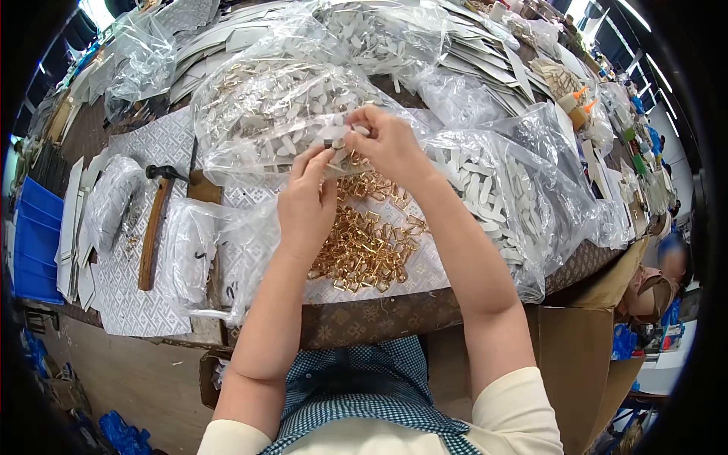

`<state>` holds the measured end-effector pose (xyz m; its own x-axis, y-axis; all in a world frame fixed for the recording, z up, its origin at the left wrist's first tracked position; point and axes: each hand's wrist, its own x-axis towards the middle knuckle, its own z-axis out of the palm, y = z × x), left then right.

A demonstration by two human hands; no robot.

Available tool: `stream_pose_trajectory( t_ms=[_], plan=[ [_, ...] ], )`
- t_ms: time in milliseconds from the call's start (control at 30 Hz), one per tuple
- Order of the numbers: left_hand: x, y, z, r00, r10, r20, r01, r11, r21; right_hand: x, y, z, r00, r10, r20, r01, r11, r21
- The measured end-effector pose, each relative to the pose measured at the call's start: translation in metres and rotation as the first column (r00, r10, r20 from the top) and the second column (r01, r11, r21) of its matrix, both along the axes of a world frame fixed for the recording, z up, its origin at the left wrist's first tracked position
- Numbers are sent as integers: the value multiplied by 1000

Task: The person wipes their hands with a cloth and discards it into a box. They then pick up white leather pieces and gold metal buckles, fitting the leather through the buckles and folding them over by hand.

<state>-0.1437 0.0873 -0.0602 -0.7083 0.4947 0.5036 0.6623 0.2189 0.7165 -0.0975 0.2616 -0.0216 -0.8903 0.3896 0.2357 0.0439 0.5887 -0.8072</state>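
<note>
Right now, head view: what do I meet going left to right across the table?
Blue bin → hammer → left hand → pile of gold-coloured metal loops → right-hand clear bag of white pieces. Right hand left out: it overlaps the pile's span.

A workshop — wooden-handled hammer (155, 235), bagged pale pieces (485, 193), heaped gold-coloured buckles (366, 254), blue bin (38, 239)

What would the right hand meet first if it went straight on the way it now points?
The right hand would most likely meet the large clear bag of pale pieces ahead of it, though depth is unclear from this single view.
</note>
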Motion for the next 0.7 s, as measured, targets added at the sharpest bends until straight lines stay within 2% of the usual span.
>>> stream_pose_trajectory(
  t_ms=[100, 133, 167, 233, 267, 333, 367, 467, 500, 600, 633, 700],
  plan=[
    [-6, -1, -11, 999, 35, -34, -40, 985, -165, -4, 0, 7, 996, 10, -86, 7, 979, 204],
    [-7, 0, -12, 999, 44, -7, -44, 989, -138, 2, 0, 10, 994, 7, -113, 22, 969, 248],
    [-9, 1, -12, 999, 35, 8, -34, 993, -112, 7, -3, 8, 981, -17, -193, 45, 989, 142],
    [-13, 1, -15, 999, 23, 42, -21, 998, -57, 37, -13, 16, 997, -70, -9, 70, 996, -52],
    [-14, 2, -15, 998, 30, 48, -30, 999, 10, 50, -15, 19, 983, -94, 159, 90, 995, 30],
    [-16, 0, -10, 993, 18, 121, -29, 995, 91, 67, -12, -15, 997, -52, 65, 40, 985, 170],
    [-17, 0, -9, 988, 3, 153, -23, 991, 129, 72, -8, -26, 1000, -8, 30, -4, 930, 368],
    [-21, 0, -8, 963, -66, 261, -4, 965, 261, 63, -16, -42, 998, -31, -49, 52, 858, 511],
    [-22, 1, -8, 953, -89, 290, -4, 953, 304, 56, -16, -43, 998, -20, 62, -17, 836, 548],
    [-25, -1, -8, 955, -90, 281, -8, 944, 329, 29, -29, -47, 989, -30, 142, -49, 853, 519],
    [-25, -1, -7, 954, -91, 284, -12, 940, 342, 24, -35, -48, 964, -60, 260, -87, 852, 517],
    [-27, -2, -8, 963, -77, 260, -7, 951, 308, 22, -50, -50, 959, -76, 272, -100, 810, 578]
  ],
)
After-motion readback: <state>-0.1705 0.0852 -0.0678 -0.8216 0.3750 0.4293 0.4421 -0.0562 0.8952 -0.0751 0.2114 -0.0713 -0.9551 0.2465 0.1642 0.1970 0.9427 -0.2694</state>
